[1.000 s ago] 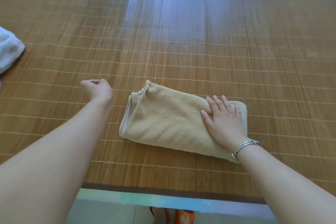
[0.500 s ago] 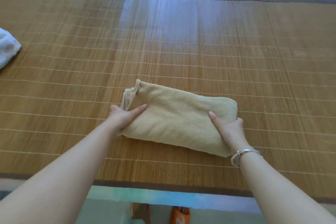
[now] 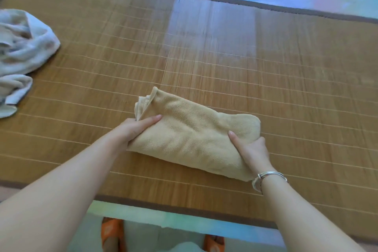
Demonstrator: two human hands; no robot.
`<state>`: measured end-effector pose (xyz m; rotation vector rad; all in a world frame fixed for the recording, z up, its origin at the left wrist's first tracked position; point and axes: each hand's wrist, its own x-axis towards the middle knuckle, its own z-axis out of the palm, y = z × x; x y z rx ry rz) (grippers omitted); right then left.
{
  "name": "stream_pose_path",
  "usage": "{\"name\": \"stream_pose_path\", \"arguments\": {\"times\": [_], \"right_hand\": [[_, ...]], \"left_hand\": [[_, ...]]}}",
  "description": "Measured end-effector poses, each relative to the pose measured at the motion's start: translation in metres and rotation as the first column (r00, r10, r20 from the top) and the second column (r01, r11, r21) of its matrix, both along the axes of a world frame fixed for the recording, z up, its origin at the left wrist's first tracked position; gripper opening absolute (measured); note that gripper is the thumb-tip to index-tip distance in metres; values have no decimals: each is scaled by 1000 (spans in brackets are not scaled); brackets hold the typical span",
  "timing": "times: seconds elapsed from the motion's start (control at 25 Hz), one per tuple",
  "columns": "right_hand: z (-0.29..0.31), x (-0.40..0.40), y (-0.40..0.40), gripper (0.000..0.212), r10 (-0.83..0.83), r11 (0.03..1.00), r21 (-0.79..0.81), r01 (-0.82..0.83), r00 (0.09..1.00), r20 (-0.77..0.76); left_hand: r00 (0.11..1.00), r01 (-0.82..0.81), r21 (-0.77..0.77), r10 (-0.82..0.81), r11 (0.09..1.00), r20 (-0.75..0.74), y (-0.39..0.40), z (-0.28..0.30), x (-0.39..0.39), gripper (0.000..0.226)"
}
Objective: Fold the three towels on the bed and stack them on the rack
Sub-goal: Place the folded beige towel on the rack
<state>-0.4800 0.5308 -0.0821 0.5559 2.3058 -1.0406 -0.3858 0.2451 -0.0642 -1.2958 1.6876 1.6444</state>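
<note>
While bamboo mat [image 3: 266, 71] on bed fills my view, white towel [image 3: 22, 51] shows more at left than a second ago, crumpled, unfolded. Tan towel [image 3: 190, 135] sits folded near mat's front edge. Left hand [image 3: 135, 129], off to side a second ago, now grips towel's left end, thumb on top. Right hand [image 3: 251, 149], flat on towel before, now curls round right end. I judge lift to rack imminent; rack not in view.

The folded towel [image 3: 194, 139] is plain tan. The mat [image 3: 286, 77] is honey-brown bamboo, crossed by pale stitch lines, edged dark brown. At nine o'clock, a crumpled towel [image 3: 22, 51] is white. At six o'clock, slippers [image 3: 111, 231] are orange.
</note>
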Motion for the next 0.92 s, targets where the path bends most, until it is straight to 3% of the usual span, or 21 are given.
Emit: {"name": "stream_pose_path", "arguments": {"times": [0.12,0.24,0.4,0.52,0.6,0.72,0.92], "right_hand": [[27,30,-91,88,54,995,-83,-56,998,-22],[76,55,-183,85,147,974,-159,-158,986,-81],[170,77,-295,86,231,926,-270,-264,962,-147],[240,84,-352,88,322,868,-313,-384,918,-232],[281,90,-386,95,425,802,-322,-503,859,-285],[332,107,-432,110,583,664,-326,-673,739,-338],[377,180,-501,94,787,407,-303,-862,499,-363]], "left_hand": [[993,-96,-28,93,995,-78,-81,43,43,62],[977,-153,-87,137,984,-162,-153,102,89,63],[896,-364,-175,292,915,-335,-247,208,153,53],[838,-466,-195,359,863,-411,-288,276,203,71],[787,-544,-185,420,819,-452,-300,309,240,73],[675,-692,-203,521,693,-523,-296,343,296,56],[495,-861,-223,646,458,-581,-268,366,408,64]]}}
